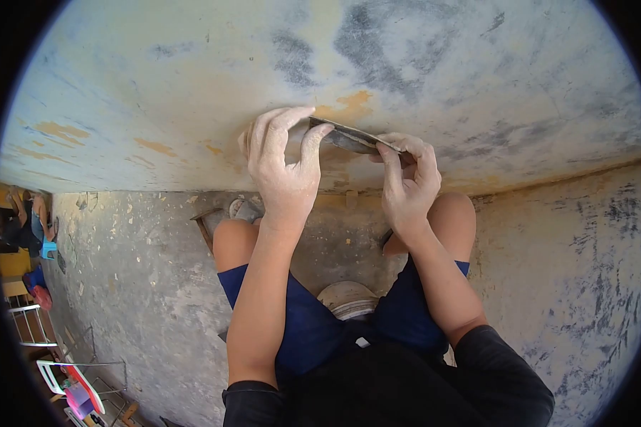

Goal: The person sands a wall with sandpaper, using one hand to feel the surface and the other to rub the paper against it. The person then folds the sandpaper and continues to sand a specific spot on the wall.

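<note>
A thin, dark, flat strip that looks like folded sandpaper (pixel 350 138) is held close against the patchy wall (pixel 228 78), slanting down to the right. My left hand (pixel 281 156), dusted white, has its thumb and forefinger about the strip's left end. Its other fingers are curled near the wall. At the right end, my right hand (pixel 411 174) pinches the strip between thumb and bent fingers, which are also powdery. Orange-tan and dark grey patches mark the wall around the strip.
Between my knees is a round pale bucket or stool (pixel 347 293). A wooden-edged tool (pixel 205 226) lies by my left foot on the stained floor (pixel 142 285). Far left are another person (pixel 35 217), a blue stool (pixel 48 248) and chairs (pixel 71 388). A side wall (pixel 570 270) stands right.
</note>
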A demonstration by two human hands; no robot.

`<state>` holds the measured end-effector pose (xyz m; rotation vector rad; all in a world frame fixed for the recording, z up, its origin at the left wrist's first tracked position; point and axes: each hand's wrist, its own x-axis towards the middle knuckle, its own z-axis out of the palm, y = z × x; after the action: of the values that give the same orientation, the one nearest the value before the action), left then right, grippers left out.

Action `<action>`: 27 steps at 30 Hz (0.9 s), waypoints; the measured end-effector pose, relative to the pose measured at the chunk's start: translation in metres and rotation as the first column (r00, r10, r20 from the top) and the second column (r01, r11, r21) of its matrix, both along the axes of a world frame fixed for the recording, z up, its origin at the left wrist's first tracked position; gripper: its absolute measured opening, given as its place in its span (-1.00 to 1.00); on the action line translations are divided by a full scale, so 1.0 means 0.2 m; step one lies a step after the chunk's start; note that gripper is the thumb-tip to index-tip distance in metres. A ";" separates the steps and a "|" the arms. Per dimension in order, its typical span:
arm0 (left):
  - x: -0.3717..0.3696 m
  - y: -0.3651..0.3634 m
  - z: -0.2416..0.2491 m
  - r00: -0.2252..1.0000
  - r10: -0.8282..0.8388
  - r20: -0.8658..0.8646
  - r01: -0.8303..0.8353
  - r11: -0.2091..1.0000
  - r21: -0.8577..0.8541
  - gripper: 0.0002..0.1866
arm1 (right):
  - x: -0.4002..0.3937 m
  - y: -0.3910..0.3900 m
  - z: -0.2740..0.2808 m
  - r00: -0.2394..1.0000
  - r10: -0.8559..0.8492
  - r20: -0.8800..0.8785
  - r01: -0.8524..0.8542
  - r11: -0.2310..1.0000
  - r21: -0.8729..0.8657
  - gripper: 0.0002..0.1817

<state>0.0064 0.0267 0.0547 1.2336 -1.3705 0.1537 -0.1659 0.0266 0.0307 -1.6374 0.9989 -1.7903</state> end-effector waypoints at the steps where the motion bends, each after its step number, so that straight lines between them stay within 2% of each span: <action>1: 0.00 0.00 0.00 1.000 0.000 0.025 0.001 1.000 -0.009 -0.71 | -0.01 -0.01 -0.01 1.000 0.000 0.003 0.000 1.000 -0.002 -0.84; 3: 0.00 -0.02 -0.01 1.000 -0.001 0.029 0.002 0.999 -0.032 -0.72 | -0.02 -0.02 -0.02 0.991 -0.055 -0.122 0.041 0.992 -0.120 -0.78; 6: -0.01 -0.03 -0.01 1.000 0.006 0.026 -0.006 0.999 -0.034 -0.73 | -0.02 0.01 0.03 0.972 -0.133 -0.195 0.119 0.989 -0.083 -0.73; 8: -0.02 -0.03 -0.01 1.000 0.018 0.023 -0.018 1.000 -0.015 -0.73 | -0.01 0.02 0.03 0.976 -0.115 -0.184 0.109 0.993 -0.044 -0.72; 10: -0.07 -0.03 -0.02 0.993 0.011 -0.118 -0.009 1.000 0.020 -0.76 | -0.01 0.02 0.04 0.980 -0.092 -0.175 0.093 0.996 0.000 -0.71; 11: -0.09 -0.03 -0.03 0.993 0.015 -0.118 -0.013 1.000 0.022 -0.76 | 0.00 0.03 0.05 0.984 -0.105 -0.148 0.119 0.988 0.095 -0.73; 12: -0.11 -0.03 -0.03 0.979 0.001 -0.205 0.010 0.998 0.054 -0.77 | 0.00 0.03 0.06 0.985 -0.120 -0.122 0.142 0.971 0.191 -0.76; 13: -0.12 -0.02 -0.03 0.957 -0.010 -0.291 0.036 0.996 0.084 -0.78 | 0.00 0.03 0.06 0.986 -0.116 -0.123 0.138 0.972 0.192 -0.76; 16: -0.14 -0.01 -0.03 0.928 -0.013 -0.372 0.075 0.986 0.152 -0.78 | 0.01 -0.02 0.04 0.993 -0.097 -0.065 0.108 0.976 0.191 -0.78; 18: -0.14 -0.03 -0.03 0.931 -0.024 -0.365 0.075 0.989 0.126 -0.78 | 0.02 -0.06 0.01 0.991 -0.121 -0.055 0.123 0.992 0.026 -0.81; 21: -0.13 -0.04 -0.04 0.937 -0.036 -0.349 0.071 0.994 0.087 -0.77 | 0.03 -0.05 0.03 0.987 -0.126 -0.103 0.127 0.992 0.010 -0.83; 27: -0.13 -0.03 -0.04 0.925 -0.047 -0.377 0.092 0.991 0.101 -0.76 | 0.07 -0.03 0.03 0.988 -0.144 -0.053 0.147 0.989 0.037 -0.82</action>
<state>-0.0193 0.0199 0.0465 1.2345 -1.0976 -0.2086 -0.1517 0.0199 0.0363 -1.6289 1.1979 -1.8165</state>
